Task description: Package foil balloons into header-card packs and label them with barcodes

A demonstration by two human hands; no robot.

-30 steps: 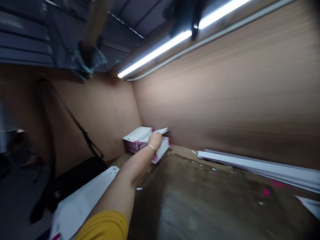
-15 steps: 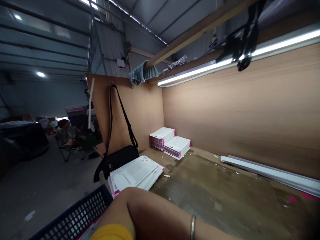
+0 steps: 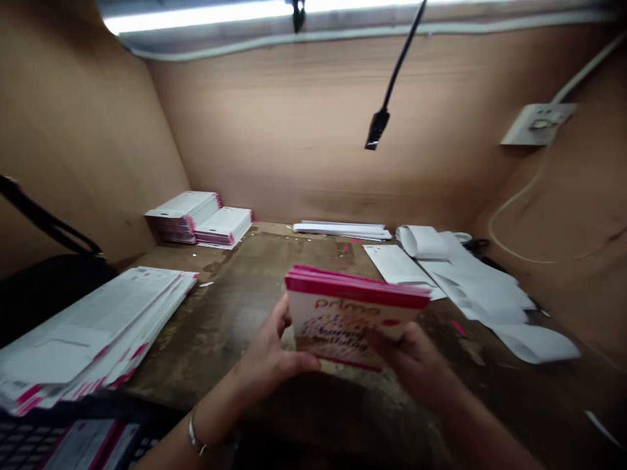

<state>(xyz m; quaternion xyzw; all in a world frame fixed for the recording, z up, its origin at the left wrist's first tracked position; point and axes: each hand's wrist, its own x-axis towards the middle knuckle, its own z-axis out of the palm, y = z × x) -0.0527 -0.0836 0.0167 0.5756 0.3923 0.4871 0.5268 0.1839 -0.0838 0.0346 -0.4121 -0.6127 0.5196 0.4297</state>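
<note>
A small stack of pink-and-white printed card packs [image 3: 343,313], lettered "prima", is held upright above the middle of the tabletop. My left hand [image 3: 277,352], with a bangle on its wrist, grips the stack's left side, thumb along the lower edge. My right hand [image 3: 416,362] grips the right side, its thumb over the printed front; motion blurs it. Nearest on the left lies a fanned pile of larger flat white card packs [image 3: 93,326] with pink edges.
Two neat stacks of packs [image 3: 183,203] stand in the back left corner. White strips [image 3: 343,230] lie along the back wall. Curled white paper sheets [image 3: 470,281] cover the right side. A black cable [image 3: 394,85] hangs overhead. A blue basket [image 3: 19,437] is at lower left.
The view has swung right and down from the room to the tabletop. Both hands now show, holding the stack of card packs; earlier only a bent arm with a bangle was seen.
</note>
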